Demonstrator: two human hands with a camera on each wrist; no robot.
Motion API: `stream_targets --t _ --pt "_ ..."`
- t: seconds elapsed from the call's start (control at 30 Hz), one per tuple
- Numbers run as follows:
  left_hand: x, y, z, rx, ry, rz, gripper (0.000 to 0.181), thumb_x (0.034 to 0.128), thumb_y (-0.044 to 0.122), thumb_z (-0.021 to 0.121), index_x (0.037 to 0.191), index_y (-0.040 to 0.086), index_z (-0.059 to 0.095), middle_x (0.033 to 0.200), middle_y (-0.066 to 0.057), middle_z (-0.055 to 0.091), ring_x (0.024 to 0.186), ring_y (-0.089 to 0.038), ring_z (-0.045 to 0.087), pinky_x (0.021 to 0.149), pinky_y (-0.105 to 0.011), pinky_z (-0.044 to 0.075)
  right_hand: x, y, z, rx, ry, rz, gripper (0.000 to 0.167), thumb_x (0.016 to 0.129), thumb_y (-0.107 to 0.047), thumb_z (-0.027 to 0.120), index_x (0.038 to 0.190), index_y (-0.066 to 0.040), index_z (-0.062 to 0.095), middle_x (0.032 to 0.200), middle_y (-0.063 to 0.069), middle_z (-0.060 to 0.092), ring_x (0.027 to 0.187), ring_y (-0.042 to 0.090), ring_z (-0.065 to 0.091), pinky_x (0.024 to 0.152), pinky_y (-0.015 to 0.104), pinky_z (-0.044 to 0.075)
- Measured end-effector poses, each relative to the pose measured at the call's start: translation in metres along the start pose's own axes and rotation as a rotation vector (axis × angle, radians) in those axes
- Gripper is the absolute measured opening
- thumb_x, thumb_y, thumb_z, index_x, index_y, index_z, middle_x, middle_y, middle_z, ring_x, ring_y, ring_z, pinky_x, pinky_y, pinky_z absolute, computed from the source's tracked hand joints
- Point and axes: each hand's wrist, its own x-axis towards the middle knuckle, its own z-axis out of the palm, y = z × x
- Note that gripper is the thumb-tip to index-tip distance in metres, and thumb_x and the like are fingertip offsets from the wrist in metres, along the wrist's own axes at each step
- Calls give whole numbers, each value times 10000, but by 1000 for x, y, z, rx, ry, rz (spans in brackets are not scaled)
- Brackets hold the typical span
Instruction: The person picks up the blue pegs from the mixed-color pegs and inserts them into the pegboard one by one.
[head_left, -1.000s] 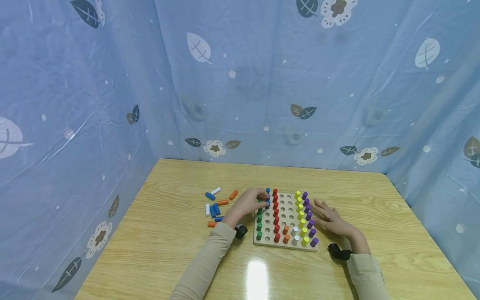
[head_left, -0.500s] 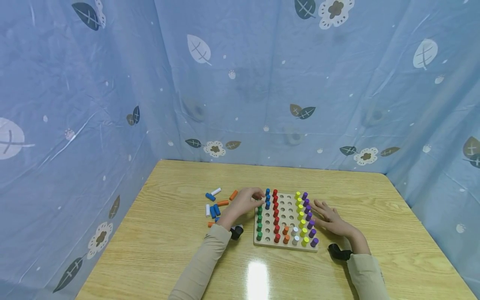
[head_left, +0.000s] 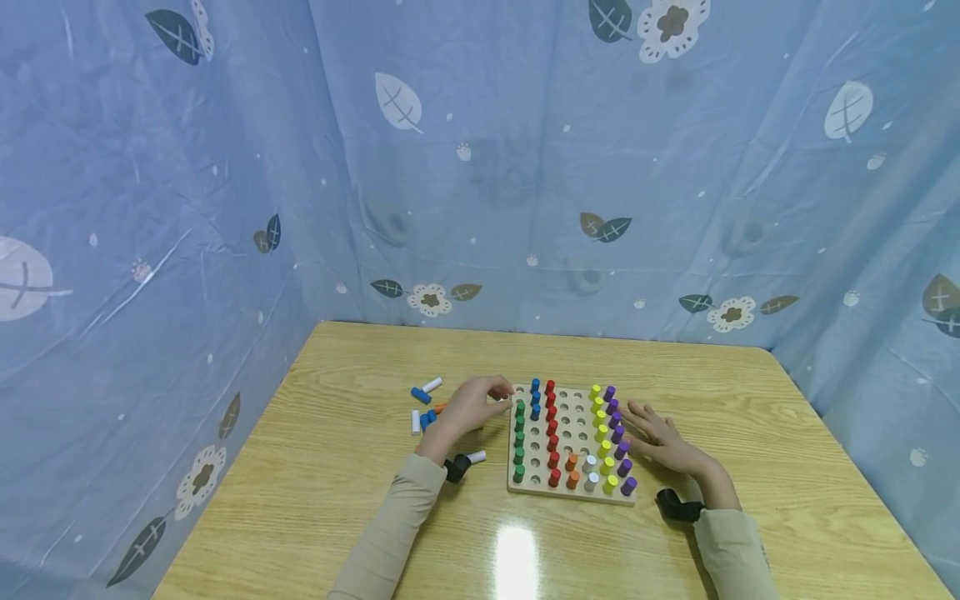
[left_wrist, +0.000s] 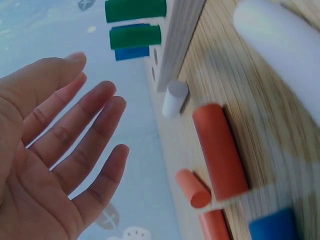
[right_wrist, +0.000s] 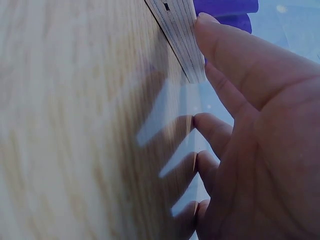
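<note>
Curtain point(head_left: 480, 167): blue leafy thing, hung behind the table point(head_left: 300, 508).
Board point(head_left: 544, 485): sat flat on it, pegs point(head_left: 552, 427) upright in colour columns, sorted I guess.
Loose pegs point(head_left: 416, 422): lay left, prob for easy reach.
Left hand point(head_left: 468, 408): hovered by the board's left edge, fingers relaxed, holding nothing.
Right hand point(head_left: 663, 442): fingers spread and empty, thumb touched the opposite edge, likely so it wouldn't slide.

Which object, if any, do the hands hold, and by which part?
Nothing: the left hand is empty; the right hand just rests against the pegboard.
</note>
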Motion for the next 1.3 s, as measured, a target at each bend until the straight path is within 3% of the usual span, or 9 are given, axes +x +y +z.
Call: stream_targets --t 0.33,0.73,1.03,1.3 --pt "-13 -9 -15 36 -1 -5 227 906 233 612 1102 123 645 1051 10 642 998 -181 586 839 -341 487 0 -2 0 -6 4 -6 550 952 -154 501 1423 35 289 1470 350 74 1311 572 -79 959 717 -138" --pt "-26 -31 -28 38 41 -11 240 896 219 626 1104 103 651 1067 -45 652 992 -233 603 816 -390 497 0 -3 1 0 -6 24 555 964 -187 489 1441 1 275 1481 334 56 1325 546 -95 969 706 -141" --pt "-40 -47 -39 -67 75 -92 241 896 197 626 1117 101 632 1117 -41 615 984 -206 576 818 -389 481 1 -1 1 -8 2 21 551 967 -191 483 1441 -1 275 1482 330 60 1323 546 -92 970 707 -137" --pt "-47 -63 -46 -8 91 -104 254 881 276 643 1098 143 647 1123 15 606 1030 -196 571 873 -378 470 1 -3 -1 -11 -2 -11 545 955 -146 494 1431 18 287 1477 341 68 1319 558 -90 968 709 -138"
